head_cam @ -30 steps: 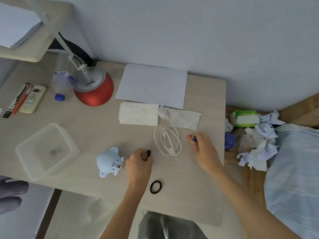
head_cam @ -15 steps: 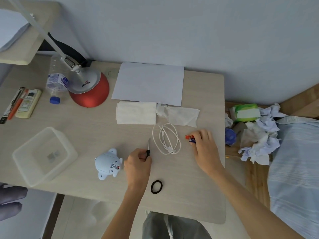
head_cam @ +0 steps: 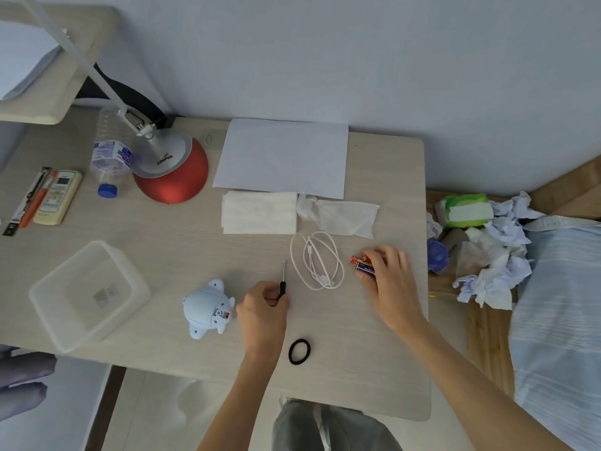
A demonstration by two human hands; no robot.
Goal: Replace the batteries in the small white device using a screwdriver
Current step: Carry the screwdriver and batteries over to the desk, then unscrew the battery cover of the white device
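Pale desk (head_cam: 169, 255): screwdriver (head_cam: 282, 281) tip-away in left hand's (head_cam: 263, 312) closed grip, batteries (head_cam: 363, 264) under right fingers (head_cam: 382, 255).

The left hand (head_cam: 263, 307) covers most of the screwdriver (head_cam: 283, 281) handle. The right hand (head_cam: 388, 278) hides the far ends of the batteries (head_cam: 362, 264). Print on the remote (head_cam: 58, 196) is too small to read. The lamp (head_cam: 162, 161) arm runs off the top edge.
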